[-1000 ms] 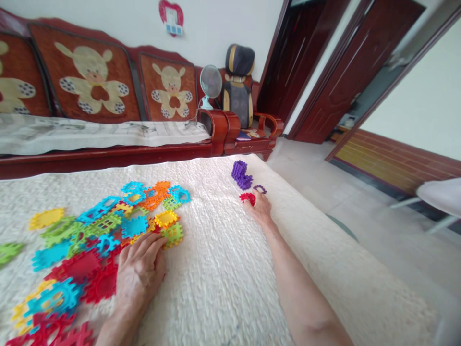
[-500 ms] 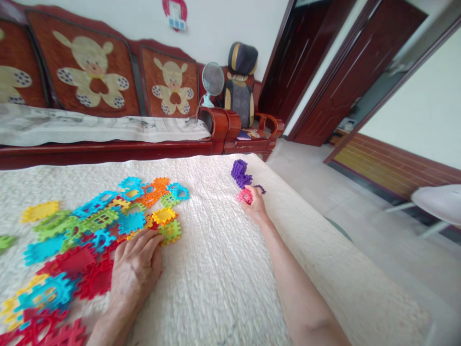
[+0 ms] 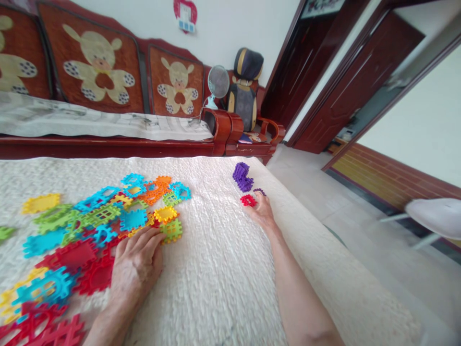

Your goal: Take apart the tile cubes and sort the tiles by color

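Note:
My right hand (image 3: 262, 211) is at the far right of the cloth-covered table, thumb and fingers apart around a small red plastic building piece (image 3: 248, 200). The red piece lies flat on the cloth. Just beyond it stands a stack of purple notched pieces (image 3: 243, 177), and a single purple piece (image 3: 260, 191) lies partly behind my fingers. My left hand (image 3: 139, 262) rests with its fingers laid over the near right edge of a spread of colored interlocking pieces (image 3: 133, 219). Beside its fingertips lies a green window piece (image 3: 173, 231). What lies under the left palm is hidden.
A cream quilted cloth (image 3: 216, 269) covers the table. Behind it stands a wooden sofa (image 3: 162, 148) with bear cushions and a small fan (image 3: 218, 82). To the right are a tiled floor (image 3: 302, 168) and a white stool (image 3: 435, 216).
My right fingers have come off the red piece and drawn slightly back to the right, leaving it on the cloth. The left hand stays in place. The view has shifted slightly.

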